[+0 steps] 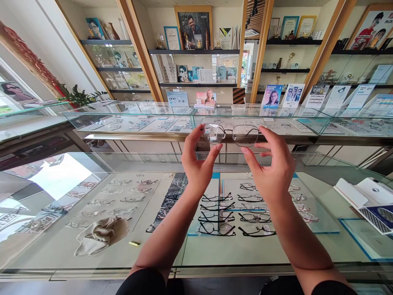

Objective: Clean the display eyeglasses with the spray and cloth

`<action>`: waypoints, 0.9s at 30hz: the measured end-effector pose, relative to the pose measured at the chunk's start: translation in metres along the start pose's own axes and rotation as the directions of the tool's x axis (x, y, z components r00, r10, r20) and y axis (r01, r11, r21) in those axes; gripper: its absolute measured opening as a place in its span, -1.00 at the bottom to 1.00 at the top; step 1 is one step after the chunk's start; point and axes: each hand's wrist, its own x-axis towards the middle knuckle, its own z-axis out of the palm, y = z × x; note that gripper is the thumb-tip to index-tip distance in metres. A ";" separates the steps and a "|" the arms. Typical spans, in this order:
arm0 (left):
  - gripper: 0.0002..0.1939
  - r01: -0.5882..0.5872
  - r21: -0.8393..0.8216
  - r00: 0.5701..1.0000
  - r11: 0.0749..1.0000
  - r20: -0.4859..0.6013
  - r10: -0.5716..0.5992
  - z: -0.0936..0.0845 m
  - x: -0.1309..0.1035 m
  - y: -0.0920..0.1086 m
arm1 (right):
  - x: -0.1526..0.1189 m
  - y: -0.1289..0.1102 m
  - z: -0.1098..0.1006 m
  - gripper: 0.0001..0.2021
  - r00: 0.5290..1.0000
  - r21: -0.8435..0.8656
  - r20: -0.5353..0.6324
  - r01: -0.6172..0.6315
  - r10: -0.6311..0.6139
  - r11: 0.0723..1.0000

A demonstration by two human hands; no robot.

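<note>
A pair of thin dark-rimmed eyeglasses (228, 130) is held up level above the glass counter, lenses facing away from me or toward me, I cannot tell which. My left hand (199, 159) grips its left edge between thumb and fingers. At the right edge, my right hand (273, 164) pinches the frame with the index finger on top and the thumb below, other fingers spread behind. Beneath the hands, several black-rimmed glasses (217, 228) lie in rows inside the counter.
A crumpled beige cloth (102, 235) and a small yellow object (134, 243) lie on the glass counter (159, 258) at left. White boxes (368, 194) stand at right. Beyond is a second display case (138, 110) with brochure stands (293, 96); shelves (195, 52) line the wall.
</note>
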 end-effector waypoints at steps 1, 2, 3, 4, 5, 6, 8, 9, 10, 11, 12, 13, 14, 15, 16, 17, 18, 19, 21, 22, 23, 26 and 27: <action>-0.38 0.008 -0.002 1.000 1.000 0.003 -0.008 0.000 0.000 0.000 | 0.000 -0.001 0.000 -0.51 1.000 0.008 -0.001 0.002 -0.002 1.000; -0.37 0.018 -0.008 1.000 1.000 0.007 -0.018 0.000 0.000 -0.001 | 0.000 -0.001 0.000 -0.52 1.000 0.020 -0.003 0.008 -0.008 1.000; -0.36 0.029 -0.017 1.000 0.999 0.010 -0.029 0.000 0.000 -0.001 | 0.000 -0.001 0.000 -0.53 1.000 0.034 -0.008 0.017 -0.016 0.999; -0.36 0.040 -0.027 0.999 0.999 0.014 -0.040 0.000 0.000 -0.002 | 0.000 -0.001 0.000 -0.54 1.000 0.048 -0.011 0.024 -0.023 0.999; -0.35 0.047 -0.037 0.999 0.998 0.018 -0.046 0.000 0.000 -0.002 | -0.001 -0.001 0.000 -0.54 1.000 0.061 -0.011 0.026 -0.025 0.998; -0.35 0.049 -0.047 0.999 0.998 0.021 -0.048 0.000 0.000 -0.003 | -0.001 -0.001 0.001 -0.53 1.000 0.067 -0.008 0.021 -0.021 0.997; -0.35 0.044 -0.062 0.999 0.997 0.023 -0.042 0.001 0.000 -0.003 | -0.002 0.001 0.003 -0.52 1.000 0.055 0.009 -0.002 0.002 0.998; -0.36 0.039 -0.065 0.999 0.997 0.021 -0.038 0.001 0.000 -0.003 | -0.002 0.001 0.004 -0.52 1.000 0.038 0.021 -0.015 0.015 0.999; -0.36 0.036 -0.063 0.999 0.997 0.017 -0.034 0.001 0.001 -0.003 | -0.003 0.002 0.005 -0.52 0.999 0.019 0.033 -0.025 0.025 0.999; -0.36 0.034 -0.058 0.999 0.998 0.014 -0.033 0.001 0.001 -0.003 | -0.003 0.002 0.006 -0.53 0.999 0.001 0.040 -0.031 0.031 1.000; -0.36 0.034 -0.049 0.999 0.998 0.014 -0.034 0.000 0.001 -0.002 | -0.003 0.002 0.007 -0.53 0.998 -0.014 0.048 -0.036 0.036 0.999; -0.36 0.035 -0.040 0.999 0.999 0.016 -0.034 0.000 0.001 -0.002 | -0.003 0.002 0.007 -0.53 0.998 -0.022 0.053 -0.039 0.040 0.999; -0.37 0.033 -0.032 0.999 0.999 0.018 -0.032 0.000 0.001 -0.001 | -0.003 0.002 0.007 -0.53 0.998 -0.023 0.054 -0.040 0.042 0.999; -0.37 0.028 -0.025 1.000 0.999 0.015 -0.027 0.000 0.001 0.000 | -0.003 0.001 0.007 -0.53 0.998 -0.021 0.054 -0.041 0.042 0.999; -0.37 0.022 -0.014 1.000 1.000 0.008 -0.022 0.000 0.001 0.001 | -0.003 0.001 0.006 -0.53 0.998 -0.015 0.054 -0.042 0.042 0.999; -0.37 0.017 0.004 1.000 1.000 -0.002 -0.017 -0.001 0.000 0.002 | -0.002 0.001 0.006 -0.53 0.997 -0.007 0.060 -0.046 0.046 0.999; -0.38 0.012 0.031 1.000 0.999 -0.019 -0.011 -0.001 0.000 0.004 | -0.002 0.001 0.005 -0.52 0.996 0.002 0.068 -0.053 0.052 0.999; -0.38 0.008 0.064 0.999 0.998 -0.040 -0.006 -0.001 -0.001 0.005 | -0.002 0.002 0.004 -0.52 0.995 0.012 0.081 -0.062 0.061 0.998; -0.38 -0.006 0.125 0.997 0.992 -0.080 0.016 -0.002 -0.002 0.009 | -0.001 0.004 0.003 -0.50 0.990 0.033 0.116 -0.086 0.082 0.996; -0.39 -0.020 0.139 0.995 0.990 -0.099 0.034 -0.002 -0.003 0.010 | -0.001 0.005 0.003 -0.50 0.987 0.043 0.132 -0.096 0.090 0.994; -0.39 -0.040 0.143 0.992 0.989 -0.116 0.057 -0.002 -0.003 0.011 | -0.001 0.006 0.003 -0.49 0.984 0.051 0.147 -0.105 0.097 0.993; -0.41 -0.094 0.138 0.983 0.986 -0.146 0.114 -0.002 -0.003 0.013 | 0.000 0.007 0.003 -0.48 0.979 0.073 0.171 -0.128 0.114 0.989; -0.41 -0.101 0.142 0.981 0.985 -0.154 0.122 -0.002 -0.003 0.013 | 0.000 0.007 0.003 -0.48 0.978 0.081 0.172 -0.135 0.119 0.988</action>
